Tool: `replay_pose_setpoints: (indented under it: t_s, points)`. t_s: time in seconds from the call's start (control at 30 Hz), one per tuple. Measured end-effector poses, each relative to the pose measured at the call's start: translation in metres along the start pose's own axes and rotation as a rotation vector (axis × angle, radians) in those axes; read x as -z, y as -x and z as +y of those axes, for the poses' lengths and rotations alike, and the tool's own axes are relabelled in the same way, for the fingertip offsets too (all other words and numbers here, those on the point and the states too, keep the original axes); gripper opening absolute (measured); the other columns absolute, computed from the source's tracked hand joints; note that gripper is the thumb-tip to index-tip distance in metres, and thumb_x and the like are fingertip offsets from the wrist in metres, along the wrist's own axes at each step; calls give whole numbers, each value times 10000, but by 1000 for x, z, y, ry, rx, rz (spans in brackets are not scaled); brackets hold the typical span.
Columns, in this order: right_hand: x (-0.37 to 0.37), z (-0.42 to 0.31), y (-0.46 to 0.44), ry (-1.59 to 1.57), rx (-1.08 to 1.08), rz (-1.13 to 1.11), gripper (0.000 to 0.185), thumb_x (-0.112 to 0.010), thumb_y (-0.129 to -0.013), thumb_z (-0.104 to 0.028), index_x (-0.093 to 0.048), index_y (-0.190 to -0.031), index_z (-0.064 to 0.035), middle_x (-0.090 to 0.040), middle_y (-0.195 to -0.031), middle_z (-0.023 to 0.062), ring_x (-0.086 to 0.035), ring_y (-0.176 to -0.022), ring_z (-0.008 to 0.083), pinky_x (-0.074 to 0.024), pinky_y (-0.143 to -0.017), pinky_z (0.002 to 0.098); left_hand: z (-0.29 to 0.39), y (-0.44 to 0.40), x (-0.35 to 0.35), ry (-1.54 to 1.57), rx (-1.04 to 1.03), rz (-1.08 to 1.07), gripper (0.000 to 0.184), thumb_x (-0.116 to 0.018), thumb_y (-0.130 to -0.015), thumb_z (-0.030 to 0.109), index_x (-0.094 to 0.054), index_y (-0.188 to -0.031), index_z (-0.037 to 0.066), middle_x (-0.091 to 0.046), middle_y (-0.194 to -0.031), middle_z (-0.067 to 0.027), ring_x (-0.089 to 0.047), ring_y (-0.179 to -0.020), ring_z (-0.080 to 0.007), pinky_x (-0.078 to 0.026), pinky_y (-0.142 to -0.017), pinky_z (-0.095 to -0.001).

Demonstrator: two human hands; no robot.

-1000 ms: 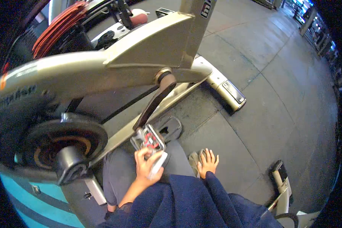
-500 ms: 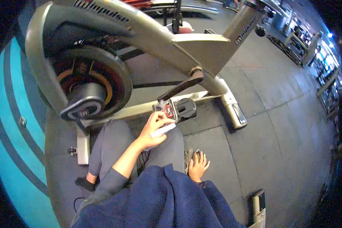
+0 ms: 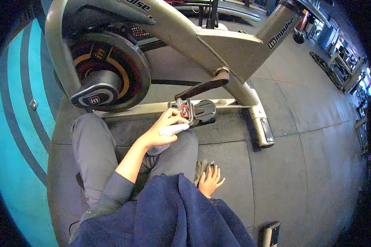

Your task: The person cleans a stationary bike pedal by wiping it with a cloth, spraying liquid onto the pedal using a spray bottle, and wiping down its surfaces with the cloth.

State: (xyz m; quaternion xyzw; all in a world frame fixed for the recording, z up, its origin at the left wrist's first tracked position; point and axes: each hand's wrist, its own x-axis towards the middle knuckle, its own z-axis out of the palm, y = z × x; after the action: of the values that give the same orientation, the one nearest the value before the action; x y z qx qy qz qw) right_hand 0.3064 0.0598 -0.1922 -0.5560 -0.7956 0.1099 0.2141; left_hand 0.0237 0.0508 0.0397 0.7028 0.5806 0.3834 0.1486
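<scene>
Pedal [image 3: 186, 110] at the tips of curled left fingers [image 3: 174, 119], white item [image 3: 173, 129] in their grip

One left hand [image 3: 157, 132], one right hand [image 3: 210, 181], two trouser legs [image 3: 95, 142], one white piece [image 3: 173, 129], one pedal [image 3: 190, 111], one crank arm [image 3: 204, 86] and one flywheel [image 3: 132, 70] were visible.

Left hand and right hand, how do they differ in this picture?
The left hand holds a white item, whereas the right hand is open. The left hand's fingers are bent at the pedal; the right hand's are spread, lower in the picture and away from the pedal. Both hands are bare.
</scene>
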Motion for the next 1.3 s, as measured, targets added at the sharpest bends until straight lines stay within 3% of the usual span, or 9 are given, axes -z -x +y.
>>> replay_pose_setpoints:
  t_s: [0.13, 0.43, 0.8, 0.87, 0.93, 1.03, 1.13, 1.2, 1.3]
  points:
    - [1, 1, 1, -8, 7, -26, 416, -509, -901, -337, -568, -1274, -163, -416, -1455, 61, -335, -1364, 260, -68, -1103, 641, 5, -4, 10, 14, 24, -104, 538, -603, -558, 75, -652, -1093, 60, -572, -1167, -23, -398, -1153, -265, -297, -1079, -368]
    - [-2, 7, 2, -32, 47, -22, 396, -501, -909, -323, -564, -1266, -164, -436, -1434, 41, -359, -1348, 229, -54, -1104, 646, -5, -1, 11, 131, 98, -48, 566, -624, -626, 101, -617, -1186, 20, -520, -1193, -111, -470, -1187, -262, -345, -1060, -357]
    - [-12, 9, 2, 112, 24, -66, 428, -577, -882, -320, -522, -1294, -221, -439, -1412, 8, -385, -1319, 208, -90, -1103, 650, -1, -8, 17, 381, 281, -49, 516, -624, -646, 49, -635, -1161, 30, -554, -1175, -81, -519, -1140, -210, -391, -1010, -332]
    - [-31, 21, 4, 266, 80, -4, 441, -604, -866, -308, -518, -1293, -236, -437, -1410, 1, -385, -1318, 208, -100, -1102, 651, -3, -11, 18, 290, 327, -53, 486, -634, -662, 47, -641, -1148, 30, -582, -1132, -76, -540, -1097, -192, -420, -968, -317]
    - [-21, 15, 1, 414, 139, 61, 458, -631, -851, -296, -513, -1291, -252, -435, -1408, -5, -385, -1317, 207, -111, -1101, 653, -8, -13, 20, 222, 192, -64, 481, -648, -678, 54, -639, -1157, 26, -593, -1115, -84, -547, -1067, -210, -433, -939, -321]
    - [-11, 1, 1, 114, 5, -39, 460, -650, -832, -270, -525, -1274, -256, -443, -1398, -8, -384, -1317, 207, -111, -1101, 657, 4, -21, 27, 88, 81, -133, 486, -665, -680, 62, -641, -1165, 31, -605, -1090, -96, -550, -1025, -227, -439, -920, -330]
    - [-10, 3, 0, 117, 16, -1, 471, -662, -815, -268, -532, -1267, -261, -441, -1401, -5, -382, -1317, 206, -113, -1102, 656, 19, -32, 26, 9, 265, -277, 480, -660, -694, 77, -644, -1172, 43, -625, -1070, -92, -533, -1017, -253, -435, -922, -340]
    - [-11, 6, 2, 179, 21, -56, 415, -619, -849, -246, -546, -1256, -264, -436, -1404, -15, -378, -1317, 198, -120, -1101, 657, 16, -27, 12, -150, 66, -102, 463, -647, -703, 95, -652, -1164, 60, -650, -1037, -82, -512, -1014, -276, -435, -916, -350]
    - [-31, 16, 1, 305, 44, 36, 376, -550, -883, -200, -556, -1254, -264, -419, -1412, -63, -374, -1314, 157, -142, -1110, 635, 20, -30, -10, -340, 160, -3, 425, -612, -694, 112, -660, -1114, 78, -651, -961, -98, -491, -957, -302, -423, -873, -377]
